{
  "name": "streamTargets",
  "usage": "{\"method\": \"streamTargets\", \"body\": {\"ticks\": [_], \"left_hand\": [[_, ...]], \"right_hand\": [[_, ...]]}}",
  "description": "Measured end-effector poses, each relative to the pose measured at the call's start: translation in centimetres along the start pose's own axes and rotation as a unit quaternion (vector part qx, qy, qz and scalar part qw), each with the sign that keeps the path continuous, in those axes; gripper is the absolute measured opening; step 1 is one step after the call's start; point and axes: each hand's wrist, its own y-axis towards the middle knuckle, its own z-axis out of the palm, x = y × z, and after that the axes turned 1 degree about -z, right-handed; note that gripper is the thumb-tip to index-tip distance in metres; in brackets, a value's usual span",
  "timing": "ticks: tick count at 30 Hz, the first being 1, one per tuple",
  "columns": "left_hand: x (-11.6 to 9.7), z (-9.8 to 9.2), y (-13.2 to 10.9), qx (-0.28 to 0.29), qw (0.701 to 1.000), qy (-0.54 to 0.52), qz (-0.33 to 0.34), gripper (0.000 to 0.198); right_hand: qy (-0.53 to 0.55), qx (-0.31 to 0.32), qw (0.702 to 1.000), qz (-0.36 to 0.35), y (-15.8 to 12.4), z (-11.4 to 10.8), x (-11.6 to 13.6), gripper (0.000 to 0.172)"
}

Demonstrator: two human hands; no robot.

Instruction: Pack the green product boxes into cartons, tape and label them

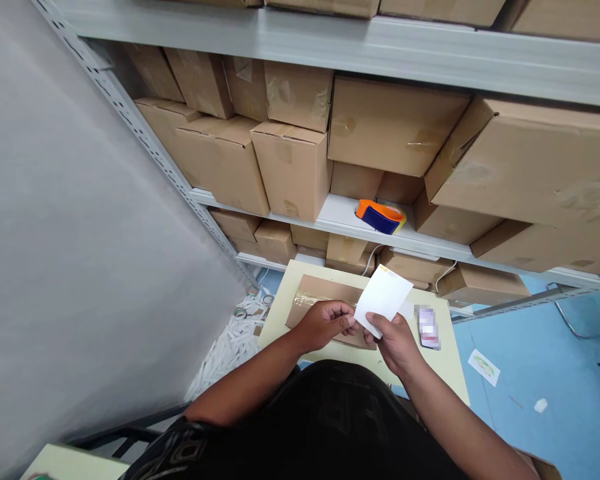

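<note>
My right hand grips a white rectangular sheet of paper, with the thumb lying on its face near the bottom. A small yellow mark and faint print show at the sheet's top edge. My left hand is closed, its thumb and fingertips pinched at the sheet's lower left corner. Below both hands, a cardboard box with clear tape across its top lies on a pale yellow table. My hands and the sheet hide part of the box.
A phone lies at the table's right. An orange and blue tape dispenser sits on the shelf among cardboard boxes. Paper strips heap on the floor at left, beside the wall. A printed card lies on the blue floor.
</note>
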Motion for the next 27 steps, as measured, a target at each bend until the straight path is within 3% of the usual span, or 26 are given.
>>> {"method": "streamTargets", "body": {"ticks": [7, 16, 21, 27], "left_hand": [[1.0, 0.7, -0.4, -0.036, 0.999, -0.016, -0.010, 0.025], [1.1, 1.9, -0.4, -0.039, 0.999, -0.013, -0.029, 0.025], [1.3, 2.6, -0.4, -0.022, 0.999, -0.010, -0.024, 0.023], [2.1, 2.9, -0.3, -0.048, 0.999, -0.017, -0.013, 0.014]], "right_hand": [[-0.018, -0.004, 1.000, -0.001, -0.4, -0.6, -0.6, 0.027], [-0.048, 0.000, 0.998, -0.037, -1.0, -1.9, -0.5, 0.028], [-0.041, 0.005, 0.999, -0.025, -1.1, -2.4, -0.8, 0.028], [-0.027, 0.006, 0.999, -0.016, -1.4, -2.3, -1.1, 0.027]]}}
